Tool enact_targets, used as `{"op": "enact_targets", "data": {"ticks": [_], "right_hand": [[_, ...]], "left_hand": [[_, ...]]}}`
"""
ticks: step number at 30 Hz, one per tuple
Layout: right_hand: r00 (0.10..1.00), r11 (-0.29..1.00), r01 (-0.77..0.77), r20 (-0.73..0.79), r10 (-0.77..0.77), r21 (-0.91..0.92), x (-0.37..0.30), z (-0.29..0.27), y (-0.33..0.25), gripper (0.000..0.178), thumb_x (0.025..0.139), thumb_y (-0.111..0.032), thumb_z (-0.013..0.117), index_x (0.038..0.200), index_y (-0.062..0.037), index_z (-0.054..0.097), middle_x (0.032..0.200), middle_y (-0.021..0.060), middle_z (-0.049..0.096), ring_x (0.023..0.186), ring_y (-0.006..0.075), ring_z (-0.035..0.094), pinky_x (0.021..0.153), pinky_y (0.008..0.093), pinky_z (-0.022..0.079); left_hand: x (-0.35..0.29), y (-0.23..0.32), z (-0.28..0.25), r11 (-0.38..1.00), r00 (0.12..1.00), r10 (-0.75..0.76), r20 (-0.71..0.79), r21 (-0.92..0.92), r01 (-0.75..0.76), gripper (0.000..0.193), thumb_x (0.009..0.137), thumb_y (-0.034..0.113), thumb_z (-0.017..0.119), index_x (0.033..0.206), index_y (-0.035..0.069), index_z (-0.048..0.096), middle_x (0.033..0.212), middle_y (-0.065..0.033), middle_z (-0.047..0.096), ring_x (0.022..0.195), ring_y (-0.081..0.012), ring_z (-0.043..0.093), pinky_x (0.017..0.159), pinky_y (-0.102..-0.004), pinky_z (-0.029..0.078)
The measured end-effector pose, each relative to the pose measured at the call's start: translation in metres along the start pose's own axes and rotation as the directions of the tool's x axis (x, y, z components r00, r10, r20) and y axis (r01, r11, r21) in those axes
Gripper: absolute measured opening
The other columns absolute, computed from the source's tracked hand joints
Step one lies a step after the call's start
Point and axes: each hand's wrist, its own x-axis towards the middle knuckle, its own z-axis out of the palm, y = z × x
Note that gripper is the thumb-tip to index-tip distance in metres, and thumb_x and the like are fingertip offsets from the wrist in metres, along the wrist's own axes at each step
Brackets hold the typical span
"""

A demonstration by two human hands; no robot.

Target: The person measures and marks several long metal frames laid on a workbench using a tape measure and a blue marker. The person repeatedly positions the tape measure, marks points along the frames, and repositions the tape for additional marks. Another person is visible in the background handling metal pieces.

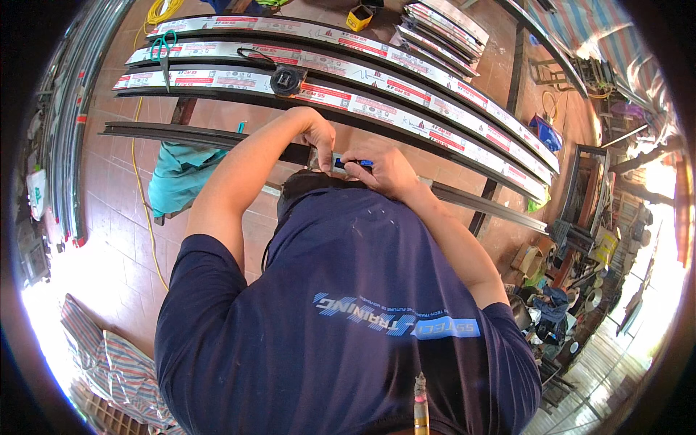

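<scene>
Both hands meet close to my chest, over a dark metal profile (493, 208) that runs crosswise under them. My left hand (319, 134) is closed, fingers bent downward beside a small greyish piece whose kind I cannot make out. On its right, my right hand (380, 170) curls around a small blue-and-black object (359, 164), mostly covered by the fingers. Just beyond the hands, a black tape measure (287, 80) rests on the nearest of three long profiles (348, 100) with white-and-red film. Green-handled scissors (164, 56) lie across their left ends.
Teal cloth (185, 177) hangs under the left part of the dark profile. A yellow box (359, 18) and a stack of short profiles (442, 36) are at the back. Long bars (69, 145) lie along the left side. Clutter and pots (558, 312) fill the right.
</scene>
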Motion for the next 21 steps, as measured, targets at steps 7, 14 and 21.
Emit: {"op": "enact_targets", "data": {"ticks": [7, 14, 21], "right_hand": [[0.997, 0.997, -0.072, -0.001, 0.072, 0.041, -0.001, 0.000, 0.000, 0.021, 0.105, -0.029, 0.081, 0.116, -0.0108, 0.085, 0.114, 0.0126, 0.084, 0.109, 0.0367, 0.077, 0.097, 0.0477, 0.062], [0.955, 0.929, -0.282, -0.022, 0.296, 0.240, -0.013, -0.008, -0.006, 0.017, 0.104, -0.021, 0.083, 0.114, -0.0069, 0.085, 0.111, 0.0127, 0.084, 0.103, 0.0308, 0.079, 0.093, 0.0423, 0.062], [0.747, 0.845, -0.120, -0.514, 0.422, 0.521, -0.084, -0.013, 0.018, 0.015, 0.107, -0.008, 0.082, 0.120, -0.0022, 0.081, 0.109, 0.0068, 0.084, 0.100, 0.0138, 0.077, 0.090, 0.0348, 0.062]], "left_hand": [[0.010, -0.009, -0.002, 1.000, 1.000, -0.007, 0.008, 0.007, 0.007, 0.047, 0.083, 0.031, 0.104, 0.118, 0.003, 0.089, 0.106, -0.0056, 0.087, 0.099, -0.0178, 0.075, 0.096, -0.0382, 0.055], [-0.008, 0.008, 0.000, 0.998, 1.000, 0.001, -0.017, 0.057, 0.000, 0.063, 0.075, 0.034, 0.108, 0.125, 0.002, 0.088, 0.116, -0.0087, 0.087, 0.109, -0.0222, 0.077, 0.104, -0.0391, 0.055], [-0.075, 0.033, 0.038, 0.914, 0.762, 0.288, -0.581, 0.405, -0.037, 0.092, 0.066, 0.042, 0.109, 0.146, 0.010, 0.077, 0.139, -0.0187, 0.076, 0.128, -0.0396, 0.072, 0.112, -0.0459, 0.056]]}}
